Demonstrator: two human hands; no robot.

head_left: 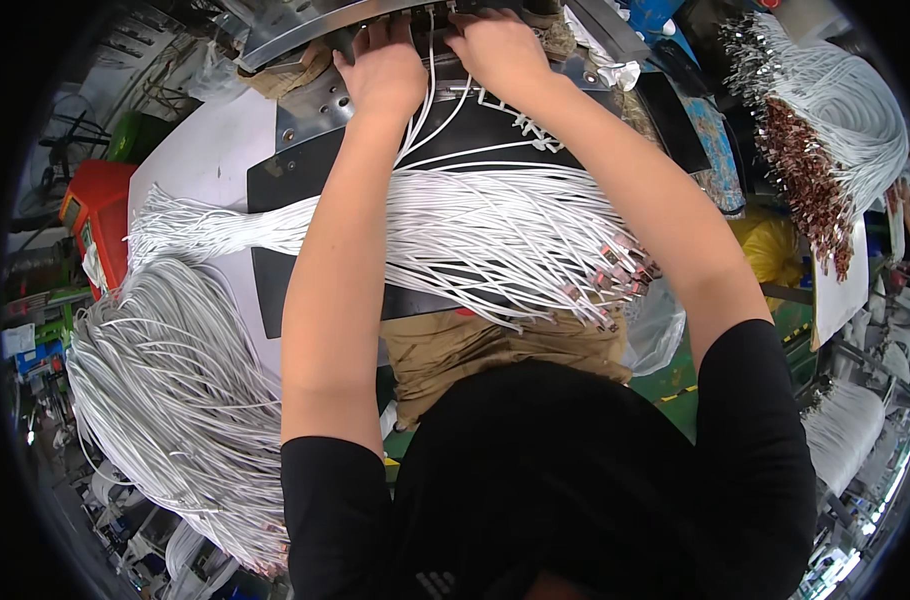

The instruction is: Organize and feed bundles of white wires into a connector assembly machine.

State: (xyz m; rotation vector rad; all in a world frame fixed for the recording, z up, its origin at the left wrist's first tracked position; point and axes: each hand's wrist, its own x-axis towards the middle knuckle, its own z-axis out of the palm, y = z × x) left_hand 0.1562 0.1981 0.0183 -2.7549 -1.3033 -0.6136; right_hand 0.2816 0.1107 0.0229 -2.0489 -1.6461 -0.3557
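Up at the metal fixture (320, 30), the left hand (390, 72) and the right hand (497, 58) reach in side by side; the fingertips are too hard to make out to tell how far open the fingers are or what they hold. Loose white cables (432, 60) run down between the hands. Nearer the body, a thick cable bundle (465, 215) lies across a black board (285, 180), passing beneath the left forearm (340, 250), its reddish-brown connectors (610, 275) toward the right
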